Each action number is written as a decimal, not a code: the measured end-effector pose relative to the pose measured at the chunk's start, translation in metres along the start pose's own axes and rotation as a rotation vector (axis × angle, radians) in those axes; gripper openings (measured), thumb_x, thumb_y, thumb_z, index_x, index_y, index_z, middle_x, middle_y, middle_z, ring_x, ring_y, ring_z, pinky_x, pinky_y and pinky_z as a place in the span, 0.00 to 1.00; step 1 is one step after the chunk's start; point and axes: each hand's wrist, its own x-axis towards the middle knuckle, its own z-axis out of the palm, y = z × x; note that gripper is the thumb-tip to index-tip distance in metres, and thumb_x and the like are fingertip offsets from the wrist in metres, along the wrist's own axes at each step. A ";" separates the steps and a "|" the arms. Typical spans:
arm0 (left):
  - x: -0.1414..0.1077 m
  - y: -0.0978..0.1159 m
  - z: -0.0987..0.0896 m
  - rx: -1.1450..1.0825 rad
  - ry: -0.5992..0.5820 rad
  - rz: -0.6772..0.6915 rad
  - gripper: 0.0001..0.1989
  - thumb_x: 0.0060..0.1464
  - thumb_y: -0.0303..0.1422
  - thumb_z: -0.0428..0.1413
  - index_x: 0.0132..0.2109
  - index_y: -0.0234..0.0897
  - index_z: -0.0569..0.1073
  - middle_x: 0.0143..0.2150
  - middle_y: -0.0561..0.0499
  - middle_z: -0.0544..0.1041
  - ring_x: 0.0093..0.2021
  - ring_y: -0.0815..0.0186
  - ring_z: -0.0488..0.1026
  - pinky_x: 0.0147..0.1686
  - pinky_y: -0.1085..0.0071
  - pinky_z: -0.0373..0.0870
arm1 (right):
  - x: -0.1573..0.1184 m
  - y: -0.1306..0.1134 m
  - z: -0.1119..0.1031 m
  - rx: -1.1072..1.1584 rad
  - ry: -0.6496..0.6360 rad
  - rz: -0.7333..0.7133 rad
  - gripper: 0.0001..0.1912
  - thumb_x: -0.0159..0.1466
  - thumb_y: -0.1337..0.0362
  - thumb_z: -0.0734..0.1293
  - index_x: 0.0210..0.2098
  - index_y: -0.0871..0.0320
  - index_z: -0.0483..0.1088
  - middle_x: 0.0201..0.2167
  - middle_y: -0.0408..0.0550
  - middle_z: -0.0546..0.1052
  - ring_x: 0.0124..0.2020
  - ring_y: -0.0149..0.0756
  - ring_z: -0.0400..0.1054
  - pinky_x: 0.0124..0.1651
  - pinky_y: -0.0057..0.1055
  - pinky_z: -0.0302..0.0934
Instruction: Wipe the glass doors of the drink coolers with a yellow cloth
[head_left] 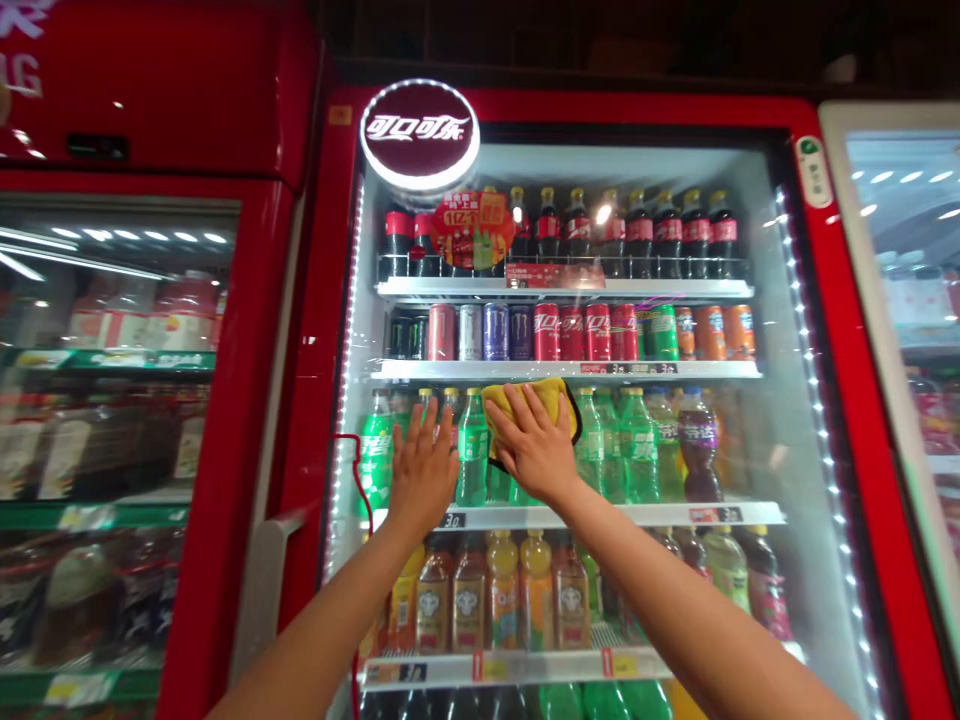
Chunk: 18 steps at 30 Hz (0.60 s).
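My right hand (pixel 536 440) holds a yellow cloth (pixel 566 400) with a dark edge against the glass door (pixel 570 160) of a red drinks fridge. Its fingers lie stretched over the cloth, at the height of the shelf with green bottles. To its left, my left hand (pixel 424 465) is open, fingers up and slightly apart, with nothing in it. That palm appears to rest flat on the same glass, though contact is hard to confirm. Behind the glass stand green bottles (pixel 637 445), partly hidden by both hands and the cloth.
A grey door handle (pixel 262 590) is at the lower left, near a thin red cord (pixel 361 480). A lit round sign (pixel 420 135) and a red sticker (pixel 474 230) are at the door's top. Other fridges stand left (pixel 262 250) and right (pixel 832 120).
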 end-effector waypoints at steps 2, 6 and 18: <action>0.006 0.012 0.003 -0.008 0.005 0.000 0.35 0.68 0.34 0.45 0.76 0.41 0.40 0.77 0.42 0.47 0.77 0.52 0.42 0.73 0.43 0.41 | 0.013 0.015 -0.007 -0.003 -0.021 -0.026 0.29 0.71 0.54 0.61 0.71 0.42 0.56 0.74 0.45 0.55 0.75 0.49 0.45 0.73 0.64 0.28; 0.013 0.032 0.007 -0.012 0.006 0.027 0.36 0.68 0.34 0.45 0.76 0.43 0.38 0.77 0.43 0.48 0.77 0.54 0.43 0.74 0.45 0.40 | 0.019 0.054 -0.017 -0.040 0.017 0.079 0.28 0.72 0.54 0.59 0.71 0.43 0.56 0.74 0.45 0.55 0.74 0.48 0.46 0.73 0.63 0.33; 0.019 0.061 0.009 -0.011 -0.024 0.067 0.36 0.68 0.35 0.47 0.76 0.42 0.39 0.77 0.43 0.47 0.77 0.53 0.42 0.74 0.43 0.36 | -0.021 0.066 -0.021 -0.051 -0.040 0.051 0.32 0.70 0.55 0.62 0.72 0.43 0.54 0.75 0.47 0.53 0.75 0.53 0.43 0.71 0.68 0.30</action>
